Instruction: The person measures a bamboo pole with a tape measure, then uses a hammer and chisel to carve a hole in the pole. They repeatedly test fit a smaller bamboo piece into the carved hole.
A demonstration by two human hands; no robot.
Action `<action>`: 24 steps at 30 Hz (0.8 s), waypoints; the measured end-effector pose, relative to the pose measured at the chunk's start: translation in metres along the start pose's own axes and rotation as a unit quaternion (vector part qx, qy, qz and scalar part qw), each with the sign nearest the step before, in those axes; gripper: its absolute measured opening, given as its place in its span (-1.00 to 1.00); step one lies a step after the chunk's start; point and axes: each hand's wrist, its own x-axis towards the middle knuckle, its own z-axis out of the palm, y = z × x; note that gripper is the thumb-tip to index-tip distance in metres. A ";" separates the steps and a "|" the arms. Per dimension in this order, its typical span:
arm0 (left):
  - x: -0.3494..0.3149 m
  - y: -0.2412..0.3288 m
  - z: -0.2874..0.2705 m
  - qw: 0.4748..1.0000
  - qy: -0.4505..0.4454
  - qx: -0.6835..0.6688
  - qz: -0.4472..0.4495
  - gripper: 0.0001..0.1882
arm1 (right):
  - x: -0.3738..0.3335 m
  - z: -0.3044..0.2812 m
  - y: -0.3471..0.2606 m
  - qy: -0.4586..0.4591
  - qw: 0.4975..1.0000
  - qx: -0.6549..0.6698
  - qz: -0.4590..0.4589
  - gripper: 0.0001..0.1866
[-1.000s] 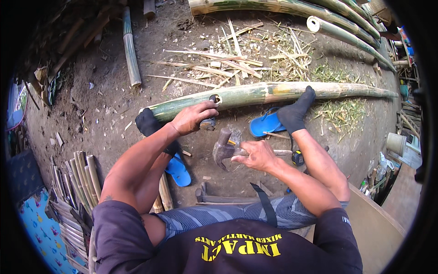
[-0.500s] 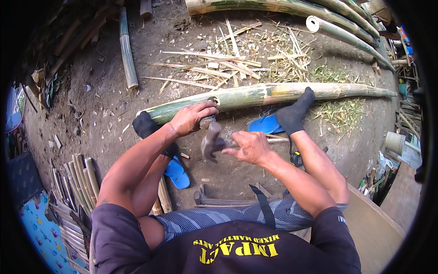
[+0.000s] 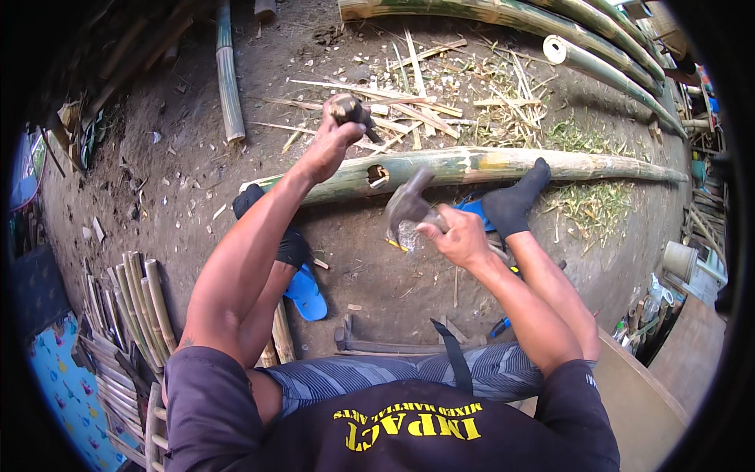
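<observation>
One long green bamboo pole (image 3: 472, 167) lay across the dirt ground (image 3: 157, 181) before us, a chiselled hole (image 3: 377, 173) cut in its side. We held our left hand (image 3: 330, 141) closed around a chisel (image 3: 350, 110) above the pole, and our right hand (image 3: 460, 236) gripped a hammer (image 3: 407, 206) just below the hole. Our black-socked foot (image 3: 515, 200) pressed against the pole beside a blue sandal (image 3: 305, 291); more bamboo poles (image 3: 550, 31) lay beyond
</observation>
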 end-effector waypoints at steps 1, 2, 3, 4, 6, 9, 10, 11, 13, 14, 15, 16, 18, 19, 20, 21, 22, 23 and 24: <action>0.004 0.002 0.004 0.999 0.031 -0.003 -0.011 -0.17 | 0.001 -0.002 0.002 0.002 0.999 0.004 0.040 -0.34; 0.007 0.002 0.006 0.998 0.056 0.002 -0.028 -0.26 | 0.004 -0.004 0.004 0.006 0.997 -0.002 0.082 -0.32; 0.007 -0.001 0.009 0.997 0.066 0.010 -0.045 -0.28 | 0.006 -0.006 0.004 -0.003 0.993 0.032 0.113 -0.30; 0.007 -0.007 0.014 0.997 0.065 0.014 -0.046 -0.30 | 0.009 -0.008 0.004 0.007 0.992 0.061 0.112 -0.29; 0.005 -0.023 0.020 0.993 0.078 -0.085 -0.023 -0.42 | 0.014 -0.012 0.001 0.041 0.987 0.100 0.119 -0.29; -0.001 -0.050 0.025 0.971 0.155 -0.179 0.025 -0.69 | 0.024 -0.019 -0.006 0.035 0.986 0.106 0.127 -0.26; -0.002 -0.057 0.026 0.971 0.160 -0.175 0.007 -0.79 | 0.029 -0.020 -0.009 0.034 0.986 0.102 0.131 -0.26; -0.003 -0.065 0.030 0.968 0.168 -0.185 0.015 -0.80 | 0.033 -0.023 -0.012 0.023 0.985 0.090 0.143 -0.27; -0.008 -0.073 0.034 0.974 0.163 -0.153 0.035 -0.83 | 0.045 -0.025 -0.023 0.034 0.991 0.081 0.102 -0.31; -0.010 -0.076 0.035 0.974 0.167 -0.143 0.055 -0.84 | 0.051 -0.027 -0.029 0.044 0.992 0.070 0.095 -0.34; -0.014 -0.077 0.035 0.975 0.166 -0.129 0.067 -0.86 | 0.055 -0.029 -0.036 0.036 0.993 0.078 0.086 -0.38; -0.018 -0.077 0.035 0.978 0.153 -0.114 0.085 -0.87 | 0.060 -0.031 -0.043 0.029 0.993 0.082 0.083 -0.41; -0.028 -0.076 0.033 0.991 0.130 -0.029 0.034 -0.84 | 0.074 -0.036 -0.056 0.011 0.995 0.083 0.062 -0.48; -0.031 -0.075 0.034 0.993 0.107 0.019 0.051 -0.78 | 0.080 -0.038 -0.063 -0.006 0.995 0.082 0.049 -0.51; -0.035 -0.073 0.034 0.990 0.104 0.074 0.066 -0.72 | 0.087 -0.039 -0.068 -0.013 0.996 0.086 0.018 -0.55; -0.037 -0.073 0.037 0.991 0.068 0.101 0.059 -0.64 | 0.093 -0.041 -0.073 -0.081 0.994 0.051 0.047 -0.55; -0.038 -0.072 0.038 0.987 0.078 0.137 0.018 -0.56 | 0.099 -0.041 -0.076 -0.126 0.990 -0.003 0.058 -0.53; -0.038 -0.072 0.041 0.987 0.040 0.137 0.078 -0.45 | 0.104 -0.041 -0.078 -0.158 0.985 -0.049 0.053 -0.52; -0.039 -0.071 0.043 0.973 0.028 0.123 0.192 -0.34 | 0.108 -0.041 -0.078 -0.198 0.973 -0.104 0.062 -0.51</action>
